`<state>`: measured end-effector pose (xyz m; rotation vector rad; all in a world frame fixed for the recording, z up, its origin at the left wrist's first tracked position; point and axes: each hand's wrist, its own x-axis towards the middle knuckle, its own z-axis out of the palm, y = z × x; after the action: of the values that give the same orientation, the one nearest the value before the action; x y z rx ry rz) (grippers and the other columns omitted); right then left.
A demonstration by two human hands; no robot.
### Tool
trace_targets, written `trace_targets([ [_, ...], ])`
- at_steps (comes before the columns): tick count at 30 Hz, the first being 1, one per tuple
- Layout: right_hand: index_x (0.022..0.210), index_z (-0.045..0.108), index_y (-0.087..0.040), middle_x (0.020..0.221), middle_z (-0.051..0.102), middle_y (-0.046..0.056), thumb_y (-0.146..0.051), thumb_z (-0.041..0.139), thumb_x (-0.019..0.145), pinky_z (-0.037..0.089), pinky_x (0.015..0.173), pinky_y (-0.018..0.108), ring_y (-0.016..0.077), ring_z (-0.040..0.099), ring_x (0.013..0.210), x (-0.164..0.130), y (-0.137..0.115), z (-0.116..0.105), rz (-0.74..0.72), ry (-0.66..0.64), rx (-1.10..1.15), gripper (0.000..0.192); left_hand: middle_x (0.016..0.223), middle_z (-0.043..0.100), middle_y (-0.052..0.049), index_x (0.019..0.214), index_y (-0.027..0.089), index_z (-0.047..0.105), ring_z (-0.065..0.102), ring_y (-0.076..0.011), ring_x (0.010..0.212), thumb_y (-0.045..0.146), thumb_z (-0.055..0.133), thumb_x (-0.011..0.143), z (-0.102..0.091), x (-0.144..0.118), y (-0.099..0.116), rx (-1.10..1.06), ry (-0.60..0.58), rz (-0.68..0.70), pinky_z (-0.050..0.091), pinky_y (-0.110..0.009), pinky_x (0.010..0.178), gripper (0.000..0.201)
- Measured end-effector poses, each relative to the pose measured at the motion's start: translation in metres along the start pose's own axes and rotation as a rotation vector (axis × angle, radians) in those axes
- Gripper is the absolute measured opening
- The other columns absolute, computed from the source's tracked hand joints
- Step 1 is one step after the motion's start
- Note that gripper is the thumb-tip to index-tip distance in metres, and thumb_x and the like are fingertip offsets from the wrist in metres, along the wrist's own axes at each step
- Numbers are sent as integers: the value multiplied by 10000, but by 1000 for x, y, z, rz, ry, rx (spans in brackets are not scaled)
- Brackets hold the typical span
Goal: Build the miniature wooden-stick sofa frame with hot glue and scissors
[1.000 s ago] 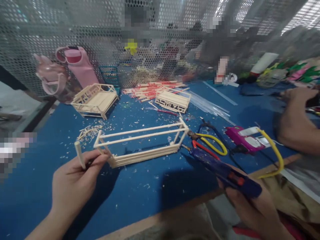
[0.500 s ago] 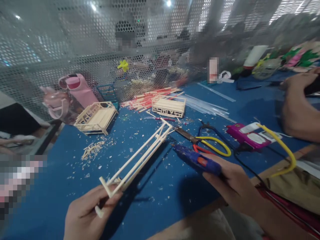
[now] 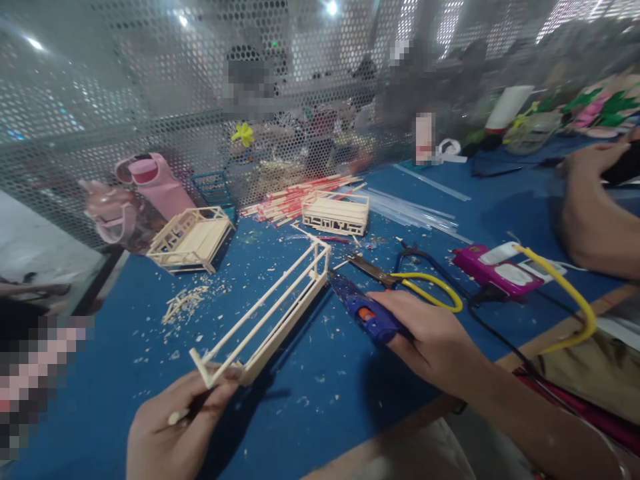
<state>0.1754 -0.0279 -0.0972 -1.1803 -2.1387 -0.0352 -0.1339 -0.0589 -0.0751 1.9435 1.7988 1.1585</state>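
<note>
My left hand (image 3: 183, 417) pinches the near end of a long wooden stick frame (image 3: 273, 323), which is tilted up off the blue table. In my right hand (image 3: 430, 343) is a blue glue gun (image 3: 367, 310) with an orange part on its side. Its nozzle points at the frame's far end, very close to a corner post; whether it touches, I cannot tell. Just beyond the glue gun lie cutting pliers (image 3: 433, 292) with yellow and red handles. Two small stick-built models, one (image 3: 193, 240) at left and another (image 3: 336, 212) at centre, rest behind the frame.
Red and plain sticks (image 3: 285, 200) and clear glue sticks (image 3: 410, 212) lie at the back by a perforated metal panel (image 3: 190, 93). A purple power strip (image 3: 495, 273) with a yellow cable sits right. Pink bottles (image 3: 160, 180) stand left. Another person's arm (image 3: 600, 207) rests far right.
My right hand has brought the glue gun left and up to the frame's far end. My left hand has turned the frame slightly, showing more of its flat side.
</note>
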Motion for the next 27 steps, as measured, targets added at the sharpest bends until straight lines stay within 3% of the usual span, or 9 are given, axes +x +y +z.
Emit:
trace_targets([
  [8,1172,538,-170,1028,691,115,-253,390,892,551,757,347,219,658,936,7,2,5,-11,6,12,327,722,742,10,697,280,727,694,-192,684,245,608,739,-1,1,-4,0,-13,51,548,-259,667,131],
  [16,1133,533,-131,989,693,137,-273,351,911,547,714,335,216,664,886,6,5,8,-75,45,-12,319,715,747,12,741,254,723,705,-167,629,258,619,773,-8,8,-12,68,-74,295,563,-193,601,109],
  [27,1133,510,-131,968,687,132,-255,352,908,532,670,315,205,661,826,3,7,9,-79,33,-25,301,683,747,-9,701,235,733,704,-181,586,396,616,757,-8,8,-12,109,-65,212,559,-190,534,207],
])
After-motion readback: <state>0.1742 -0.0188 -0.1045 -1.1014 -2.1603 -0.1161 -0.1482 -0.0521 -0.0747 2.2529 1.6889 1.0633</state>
